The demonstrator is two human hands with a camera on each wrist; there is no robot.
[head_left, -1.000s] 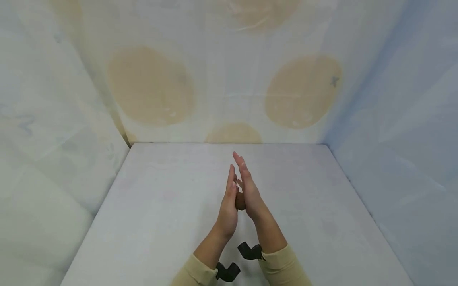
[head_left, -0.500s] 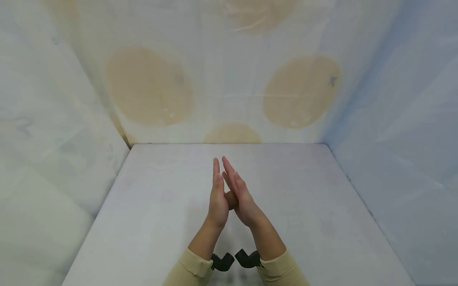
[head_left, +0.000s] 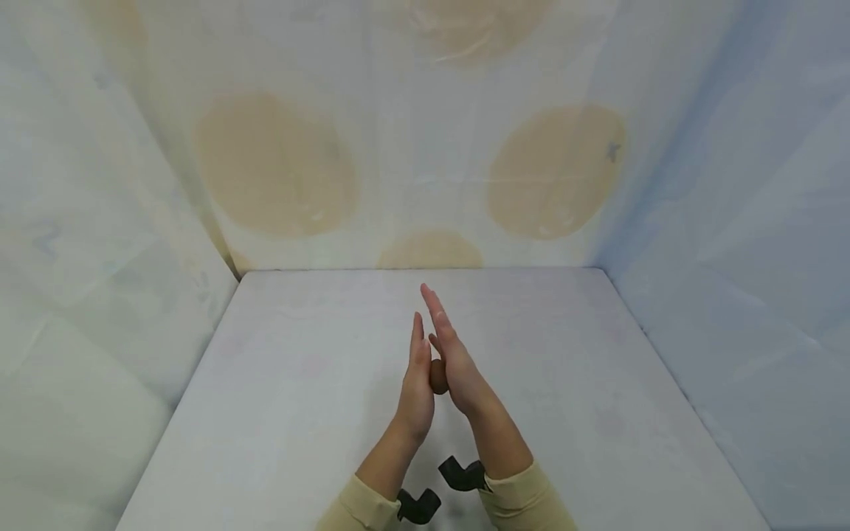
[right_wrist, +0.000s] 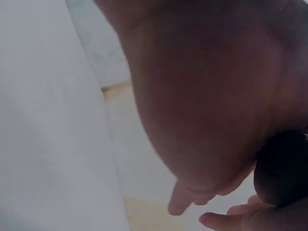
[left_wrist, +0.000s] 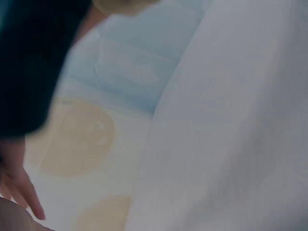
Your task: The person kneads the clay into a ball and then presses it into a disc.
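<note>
Here a small round brown lump (head_left: 437,376), mostly hidden, sits squeezed between the flat palms of the left hand (head_left: 416,387) and the right hand (head_left: 458,361), fingers straight and pointing up, held above the pale grey table (head_left: 279,383).

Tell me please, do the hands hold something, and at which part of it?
Yes. A small brown ball is pressed between the flat palms of the left hand and the right hand, at its two opposite sides; fingers are straight.
</note>
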